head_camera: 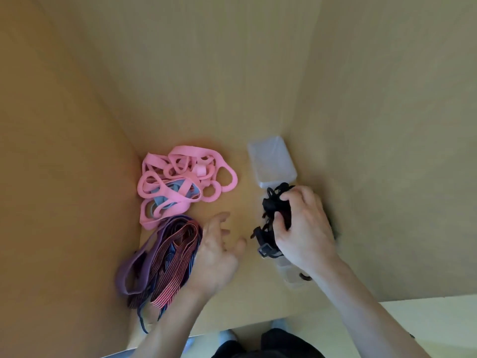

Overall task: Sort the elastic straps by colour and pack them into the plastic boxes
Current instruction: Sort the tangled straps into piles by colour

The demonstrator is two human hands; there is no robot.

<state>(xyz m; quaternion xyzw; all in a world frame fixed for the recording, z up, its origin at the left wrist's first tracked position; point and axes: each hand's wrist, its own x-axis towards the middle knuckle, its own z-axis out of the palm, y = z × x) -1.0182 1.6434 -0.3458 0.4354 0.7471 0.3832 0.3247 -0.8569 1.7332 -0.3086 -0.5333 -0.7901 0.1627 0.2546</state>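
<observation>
Nearest the person, the left hand [219,254] hangs just beside the right edge of the striped straps [170,251]. Its fingers are spread and hold nothing; motion blur hides whether it touches them. That purple, red and blue bundle lies with its long axis running from near-left to far-right.

To its right, the right hand [304,228] has fingers and thumb curled round a wad of black straps [273,205] and holds it down over a clear plastic box [293,279]. Only the box's near end shows below the wrist. The box's long axis runs away from the person, leaning slightly left at the far end. A buckled loop of black strap spills over its left side.

The step in hand looks like packing the black straps. The next move probably calls for tucking in that loose loop so nothing overhangs the rim.

Farther off, the clear lid [271,161] lies open on the table [245,210], in line with the box. To the left, the pink straps [180,174] sit in a tangled heap with a few blue straps [165,198] under them, not yet sorted.
</observation>
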